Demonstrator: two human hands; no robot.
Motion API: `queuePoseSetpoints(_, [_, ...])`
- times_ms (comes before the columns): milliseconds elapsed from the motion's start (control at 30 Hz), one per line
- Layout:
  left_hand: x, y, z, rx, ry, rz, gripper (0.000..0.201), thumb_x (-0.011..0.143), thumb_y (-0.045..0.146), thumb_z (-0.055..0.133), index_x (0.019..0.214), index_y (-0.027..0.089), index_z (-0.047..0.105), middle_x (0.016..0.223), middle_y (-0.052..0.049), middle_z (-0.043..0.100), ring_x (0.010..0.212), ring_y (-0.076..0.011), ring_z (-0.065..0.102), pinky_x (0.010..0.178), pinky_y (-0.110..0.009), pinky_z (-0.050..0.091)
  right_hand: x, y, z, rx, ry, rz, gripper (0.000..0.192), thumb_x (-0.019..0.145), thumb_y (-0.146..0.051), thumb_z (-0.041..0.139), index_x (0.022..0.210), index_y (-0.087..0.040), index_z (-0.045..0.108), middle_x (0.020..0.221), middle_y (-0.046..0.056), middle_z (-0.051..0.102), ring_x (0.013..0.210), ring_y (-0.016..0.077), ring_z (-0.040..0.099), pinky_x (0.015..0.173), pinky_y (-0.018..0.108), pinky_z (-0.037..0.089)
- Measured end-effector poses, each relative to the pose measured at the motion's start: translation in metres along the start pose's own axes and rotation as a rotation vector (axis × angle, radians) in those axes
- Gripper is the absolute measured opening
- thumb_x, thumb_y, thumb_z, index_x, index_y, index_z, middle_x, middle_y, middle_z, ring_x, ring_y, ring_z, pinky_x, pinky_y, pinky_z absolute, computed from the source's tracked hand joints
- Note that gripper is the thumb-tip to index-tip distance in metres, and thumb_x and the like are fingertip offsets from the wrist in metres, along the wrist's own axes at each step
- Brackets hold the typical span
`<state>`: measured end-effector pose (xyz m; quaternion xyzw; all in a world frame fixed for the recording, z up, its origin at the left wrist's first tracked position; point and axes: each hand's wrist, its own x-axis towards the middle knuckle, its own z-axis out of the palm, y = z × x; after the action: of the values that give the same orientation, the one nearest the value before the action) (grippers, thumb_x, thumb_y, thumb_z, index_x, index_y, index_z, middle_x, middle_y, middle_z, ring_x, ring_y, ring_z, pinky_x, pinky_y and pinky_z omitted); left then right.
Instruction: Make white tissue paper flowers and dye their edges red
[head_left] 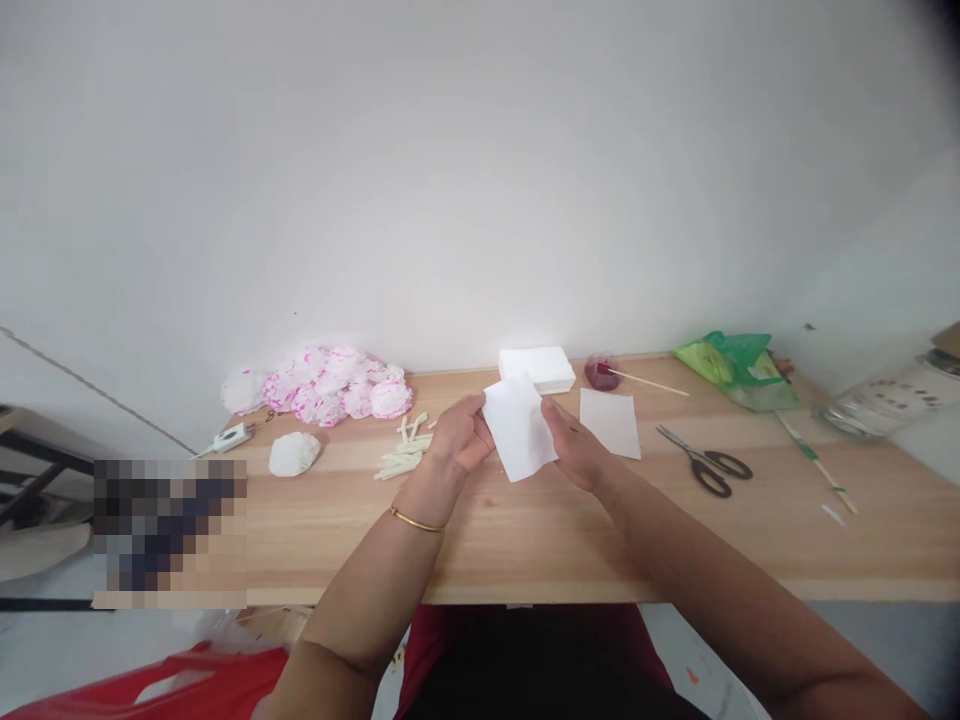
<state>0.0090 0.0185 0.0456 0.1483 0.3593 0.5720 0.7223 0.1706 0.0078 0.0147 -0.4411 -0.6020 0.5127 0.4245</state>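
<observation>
Above the middle of the wooden table (525, 540), both my hands hold one white sheet of tissue paper (519, 428). My left hand (461, 435) pinches its left edge, and a thin gold bangle sits on that wrist. My right hand (577, 450) grips the sheet's right edge. The lower corner of the sheet hangs free between the hands. Behind the sheet stands a white stack of tissue paper (538, 367). A single white sheet (610, 421) lies flat just right of my right hand.
Pink-and-white paper flowers (330, 385) lie heaped at the back left, with a white flower (294, 453), pale sticks (403, 455) and a small white device (231, 436) nearby. A dish of red dye with a stick (602, 374), scissors (705, 465), a green bag (731, 365), a green-wrapped stick (814, 460).
</observation>
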Motion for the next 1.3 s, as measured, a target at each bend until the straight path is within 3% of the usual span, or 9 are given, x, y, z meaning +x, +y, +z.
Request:
queuePoseSetpoints(233, [0.001, 0.001, -0.012, 0.016, 0.005, 0.030, 0.006, 0.080, 0.010, 0.053, 0.076, 0.010, 0.058, 0.076, -0.008, 0.066, 0.073, -0.0157, 0.063, 0.077, -0.031, 0.051, -0.004, 0.008, -0.014, -0.092, -0.118, 0.072, 0.037, 0.081, -0.054, 0.055, 0.092, -0.020, 0.062, 0.080, 0.001, 0.063, 0.073, 0.0178, 0.056, 0.065, 0.029, 0.042])
queuePoseSetpoints(367, [-0.005, -0.001, -0.017, 0.149, -0.070, 0.133, 0.017, 0.070, 0.017, 0.069, 0.070, 0.013, 0.053, 0.063, 0.001, 0.058, 0.058, -0.0094, 0.055, 0.060, -0.022, 0.047, -0.005, 0.009, -0.019, -0.049, -0.182, 0.037, 0.030, 0.079, -0.047, 0.060, 0.093, -0.021, 0.062, 0.090, 0.002, 0.065, 0.081, 0.0182, 0.058, 0.074, 0.031, 0.044])
queuePoseSetpoints(500, [-0.012, -0.004, -0.015, 0.276, -0.131, 0.156, 0.030, 0.063, 0.030, 0.077, 0.072, 0.015, 0.052, 0.060, 0.005, 0.053, 0.055, -0.0068, 0.050, 0.054, -0.018, 0.040, 0.002, 0.004, -0.022, 0.076, -0.103, -0.029, 0.037, 0.078, -0.044, 0.062, 0.108, -0.024, 0.057, 0.097, 0.004, 0.065, 0.090, 0.0184, 0.058, 0.081, 0.032, 0.044])
queuePoseSetpoints(700, [-0.007, -0.003, -0.013, 0.479, -0.161, 0.250, 0.025, 0.068, 0.035, 0.072, 0.073, 0.016, 0.057, 0.061, 0.005, 0.054, 0.055, -0.0066, 0.048, 0.054, -0.018, 0.037, 0.012, -0.015, -0.030, -0.208, 0.003, -0.144, 0.021, 0.082, -0.041, 0.057, 0.083, -0.020, 0.062, 0.080, 0.001, 0.063, 0.074, 0.0154, 0.055, 0.069, 0.028, 0.042])
queuePoseSetpoints(767, [-0.002, 0.002, -0.014, 0.652, -0.142, 0.369, 0.019, 0.072, 0.033, 0.068, 0.076, 0.016, 0.061, 0.068, 0.002, 0.060, 0.063, -0.0097, 0.054, 0.061, -0.021, 0.041, 0.017, -0.023, -0.033, -0.328, 0.045, -0.210, 0.019, 0.083, -0.038, 0.056, 0.083, -0.020, 0.062, 0.080, 0.001, 0.063, 0.073, 0.0155, 0.055, 0.066, 0.028, 0.041])
queuePoseSetpoints(900, [0.001, 0.014, -0.019, 1.096, -0.114, 0.772, 0.011, 0.080, 0.027, 0.059, 0.079, 0.017, 0.064, 0.084, -0.002, 0.065, 0.082, -0.0147, 0.059, 0.077, -0.028, 0.044, 0.018, -0.030, -0.039, -0.546, 0.076, -0.458, 0.014, 0.088, -0.029, 0.052, 0.081, -0.019, 0.060, 0.080, 0.003, 0.063, 0.076, 0.0159, 0.054, 0.070, 0.029, 0.041])
queuePoseSetpoints(1067, [-0.022, -0.002, -0.049, 1.425, -0.243, 1.166, 0.008, 0.082, 0.016, 0.055, 0.085, 0.018, 0.063, 0.089, -0.006, 0.065, 0.090, -0.0176, 0.058, 0.082, -0.034, 0.046, -0.014, -0.002, -0.034, -0.868, 0.035, -0.696, 0.012, 0.090, -0.021, 0.050, 0.085, -0.018, 0.061, 0.085, 0.007, 0.065, 0.085, 0.0192, 0.053, 0.077, 0.034, 0.040])
queuePoseSetpoints(1200, [-0.052, -0.034, -0.085, 1.672, -0.324, 1.059, 0.007, 0.081, 0.015, 0.056, 0.083, 0.018, 0.062, 0.092, -0.007, 0.065, 0.092, -0.0202, 0.056, 0.084, -0.039, 0.046, -0.049, 0.030, -0.024, -0.967, -0.158, -0.634, 0.015, 0.090, -0.017, 0.049, 0.085, -0.018, 0.063, 0.084, 0.006, 0.066, 0.084, 0.0189, 0.054, 0.078, 0.035, 0.040])
queuePoseSetpoints(1300, [-0.070, -0.048, -0.098, 1.755, -0.288, 0.954, 0.009, 0.082, 0.014, 0.055, 0.081, 0.019, 0.062, 0.091, -0.006, 0.064, 0.095, -0.0213, 0.055, 0.087, -0.041, 0.044, -0.062, 0.041, -0.020, -0.964, -0.268, -0.558, 0.017, 0.091, -0.018, 0.047, 0.088, -0.018, 0.064, 0.084, 0.007, 0.066, 0.084, 0.0191, 0.055, 0.079, 0.036, 0.041])
